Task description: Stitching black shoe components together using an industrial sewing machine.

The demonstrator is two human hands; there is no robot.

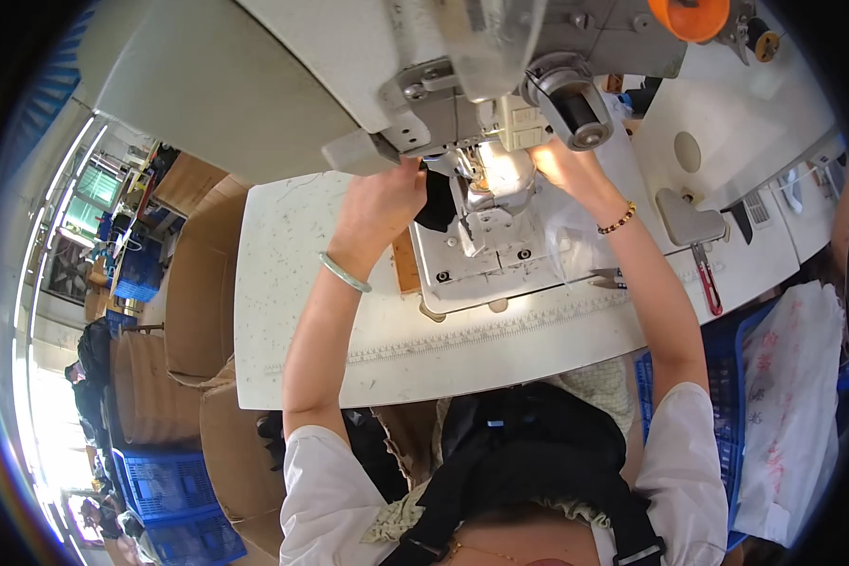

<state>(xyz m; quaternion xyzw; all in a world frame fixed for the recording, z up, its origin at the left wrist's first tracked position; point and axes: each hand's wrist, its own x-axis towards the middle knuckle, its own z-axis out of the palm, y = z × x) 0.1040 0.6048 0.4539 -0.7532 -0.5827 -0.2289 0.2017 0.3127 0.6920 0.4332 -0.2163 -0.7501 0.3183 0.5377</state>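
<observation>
A sewing machine (500, 212) stands in front of me, its lamp shining on the needle area. On the left side of the needle, my left hand (383, 206) is closed at the edge of a black piece of fabric (436, 203), its fingertips partly behind the machine head. My right hand (573, 172) reaches in from the other side, close to the needle area. Glare and machine parts hide its fingers, so what it touches does not show. Below the presser foot lies the pale metal needle plate (481, 247).
A printed ruler scale (481, 330) runs along the white table (292, 274). Red-handled snips (707, 281) lie at the right. Cardboard boxes (201, 274) stand left; blue crates sit on both sides (165, 483), with a white sack (790, 406) at right.
</observation>
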